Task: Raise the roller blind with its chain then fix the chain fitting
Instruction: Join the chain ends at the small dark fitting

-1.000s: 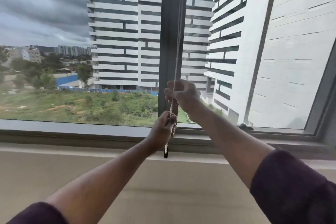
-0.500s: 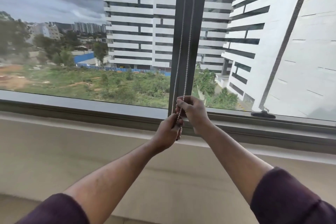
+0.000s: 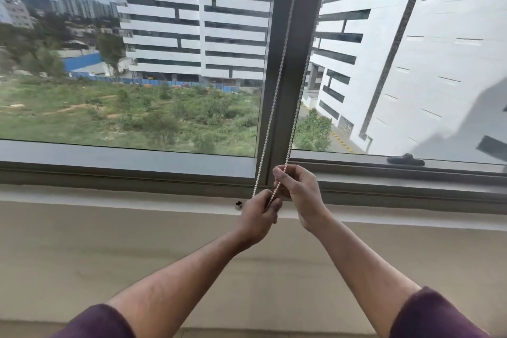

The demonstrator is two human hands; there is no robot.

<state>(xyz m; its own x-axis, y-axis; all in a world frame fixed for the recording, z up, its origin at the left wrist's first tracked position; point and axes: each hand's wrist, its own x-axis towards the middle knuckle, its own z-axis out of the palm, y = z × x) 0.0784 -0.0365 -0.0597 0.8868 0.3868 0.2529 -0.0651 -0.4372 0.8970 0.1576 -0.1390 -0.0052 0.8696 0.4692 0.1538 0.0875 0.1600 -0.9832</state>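
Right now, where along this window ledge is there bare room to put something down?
The ledge is bare left of the hands, and again right of them below the window handle. It is crowded at the middle post, where the left hand and right hand hold the chain.

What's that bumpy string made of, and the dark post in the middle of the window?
The chain looks like a row of tiny pale beads, shiny and round; it could be plastic or metal, I cannot tell which. The left hand and right hand both pinch it. The window post looks like metal with a smooth, dull grey-brown coat: straight, flat faces and sharp edges.
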